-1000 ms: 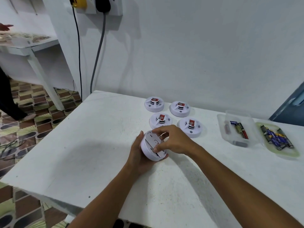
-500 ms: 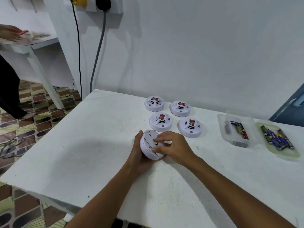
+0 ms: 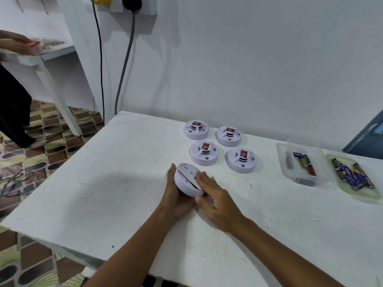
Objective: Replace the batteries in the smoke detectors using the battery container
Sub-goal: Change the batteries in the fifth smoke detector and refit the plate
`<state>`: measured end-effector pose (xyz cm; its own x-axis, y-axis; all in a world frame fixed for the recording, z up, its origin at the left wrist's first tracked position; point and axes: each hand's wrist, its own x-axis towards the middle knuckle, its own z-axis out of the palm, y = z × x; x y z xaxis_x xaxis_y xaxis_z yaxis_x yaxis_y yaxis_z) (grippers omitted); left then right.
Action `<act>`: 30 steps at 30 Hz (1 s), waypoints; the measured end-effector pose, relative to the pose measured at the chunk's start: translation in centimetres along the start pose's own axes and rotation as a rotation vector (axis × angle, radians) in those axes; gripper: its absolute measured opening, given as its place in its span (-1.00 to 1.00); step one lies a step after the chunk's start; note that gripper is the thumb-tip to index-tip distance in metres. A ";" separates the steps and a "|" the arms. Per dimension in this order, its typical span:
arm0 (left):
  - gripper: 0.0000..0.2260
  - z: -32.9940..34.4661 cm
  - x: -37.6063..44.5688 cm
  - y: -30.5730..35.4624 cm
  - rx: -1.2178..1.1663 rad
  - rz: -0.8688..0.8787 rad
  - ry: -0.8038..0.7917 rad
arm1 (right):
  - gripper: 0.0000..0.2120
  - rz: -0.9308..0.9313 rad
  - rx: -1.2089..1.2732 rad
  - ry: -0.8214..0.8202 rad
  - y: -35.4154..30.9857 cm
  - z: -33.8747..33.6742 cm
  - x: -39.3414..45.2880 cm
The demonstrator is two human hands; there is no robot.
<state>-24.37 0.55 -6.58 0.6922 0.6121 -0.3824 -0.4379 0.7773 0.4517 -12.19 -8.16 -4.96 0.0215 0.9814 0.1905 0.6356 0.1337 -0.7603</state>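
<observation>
Right hand [image 3: 217,200], earlier pinching, is now being pressed flat-fingered on left hand [image 3: 176,196]-gripped smoke detector [image 3: 187,180]; backplate likely being twisted off.

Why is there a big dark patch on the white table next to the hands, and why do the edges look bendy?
In the head view, the dark patch is a soft shadow on the table, left of the left hand; what casts it is out of frame. The wide-angle lens bends the table's edges. The batteries in the clear container look slightly blurry.
</observation>
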 end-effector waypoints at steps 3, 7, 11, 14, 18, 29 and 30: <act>-0.24 0.1 0.0 -0.2 0.012 0.026 0.001 | -0.44 -0.042 -0.013 0.029 0.8 0.5 -0.4; -0.24 -0.3 0.1 -0.1 0.040 0.028 -0.003 | -0.51 0.003 0.112 0.058 0.7 0.0 -0.3; -0.41 0.1 0.0 -0.3 0.068 0.053 -0.052 | -0.78 0.065 0.114 0.127 0.1 -1.6 1.4; -0.45 0.3 -0.3 -0.4 0.119 0.084 -0.094 | -0.78 0.073 0.109 0.113 -0.5 -2.3 2.4; -0.47 0.4 -0.5 -0.4 0.135 0.112 -0.122 | -0.63 0.028 0.071 0.068 -0.7 -1.7 2.7; -0.38 1.1 -0.3 -1.3 0.189 0.307 -0.123 | -0.52 -0.065 0.031 0.247 -0.1 0.5 1.3; -0.47 1.4 -0.3 -1.6 0.183 0.329 -0.121 | -0.52 -0.079 0.027 0.258 0.1 0.6 1.2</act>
<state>-23.03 -1.09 -6.09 0.5993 0.7942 -0.1008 -0.5456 0.4974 0.6744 -12.60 -6.93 -5.23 0.1709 0.9006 0.3995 0.6223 0.2157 -0.7524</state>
